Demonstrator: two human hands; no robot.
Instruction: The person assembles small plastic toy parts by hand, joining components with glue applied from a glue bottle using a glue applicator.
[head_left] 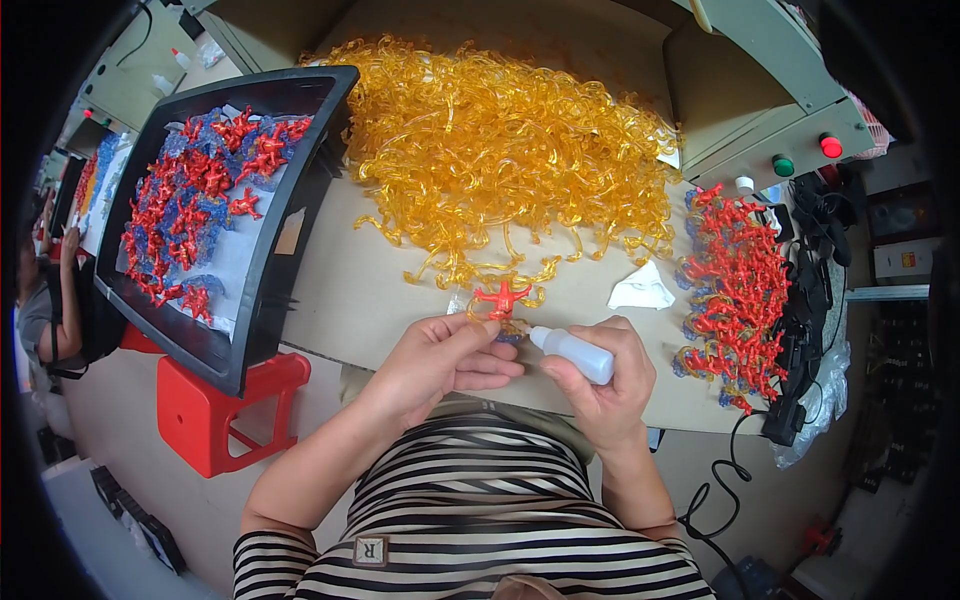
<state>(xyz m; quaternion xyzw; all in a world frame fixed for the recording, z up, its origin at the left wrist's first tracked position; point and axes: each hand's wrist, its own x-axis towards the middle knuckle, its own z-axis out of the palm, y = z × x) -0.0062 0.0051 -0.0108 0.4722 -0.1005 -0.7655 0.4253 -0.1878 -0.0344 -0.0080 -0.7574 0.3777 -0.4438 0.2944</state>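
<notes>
My left hand [445, 362] is closed at the near edge of the table, pinching a small plastic figure [502, 297] between thumb and fingers. The figure has a red body, a curved clear-yellow piece around it and a blue part below, partly hidden by my fingers. In my right hand [615, 375] is a small translucent squeeze bottle [578, 356], tilted with its white nozzle pointing left. The nozzle tip is at the lower part of the figure; whether it touches cannot be made out. Just beyond my hands lies a large heap of curved clear-yellow plastic pieces [510, 150].
At left, a black tray [262, 265] holds red and blue figures on white paper, above a red stool [190, 415]. Rows of red, yellow and blue figures [740, 290] stand at right, near black cables [815, 300]. A crumpled white tissue [642, 288] lies between. Another person [60, 310] sits far left.
</notes>
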